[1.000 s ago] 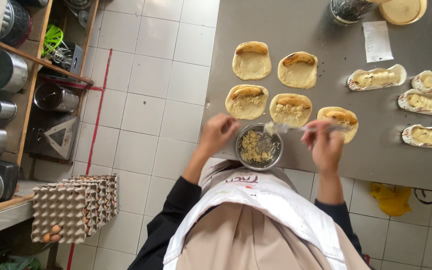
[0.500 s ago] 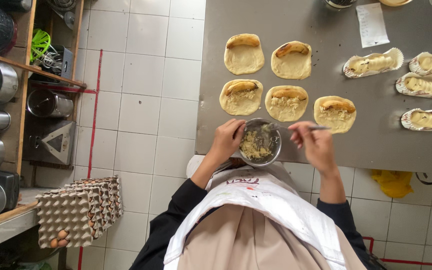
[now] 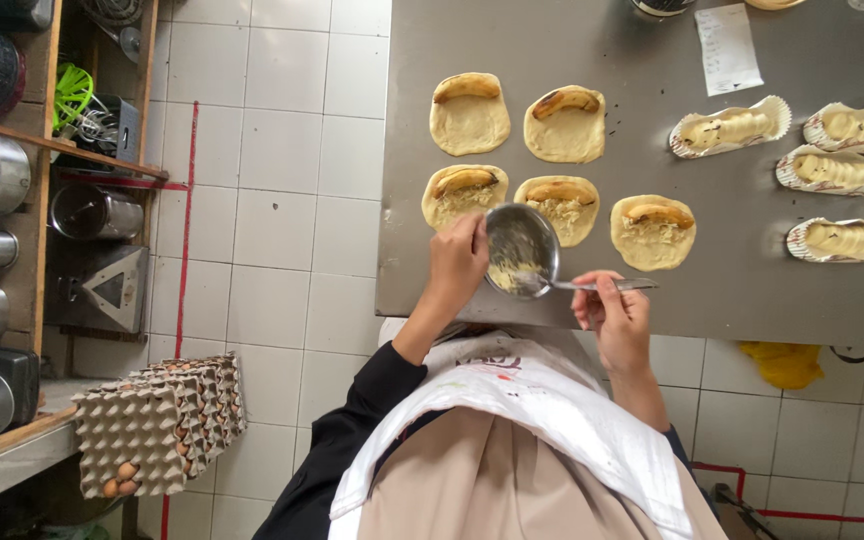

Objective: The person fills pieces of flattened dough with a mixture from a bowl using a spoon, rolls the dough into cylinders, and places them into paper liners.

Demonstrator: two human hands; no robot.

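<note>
My left hand [image 3: 457,262] grips a small metal bowl [image 3: 520,248], tilted up on its side at the near edge of the steel table [image 3: 732,290]; pale shredded filling sits in its lower part. My right hand [image 3: 612,310] holds a metal spoon [image 3: 582,285] whose tip reaches into the bowl. Just beyond lie several flat dough rounds, each with a banana piece on its far edge: one [image 3: 463,190] next to my left hand, one [image 3: 562,205] behind the bowl, one [image 3: 653,231] to the right, and two farther back [image 3: 468,112] [image 3: 564,123].
Filled pastries in white paper cases [image 3: 732,127] line the table's right side, with a paper slip [image 3: 729,48] behind them. On the left, wooden shelves [image 3: 32,150] hold metal pots, and stacked egg trays [image 3: 157,420] stand on a low surface. White tiled floor lies between.
The bowl has been tipped up from flat onto its side, and my right hand has brought the spoon's tip into it.
</note>
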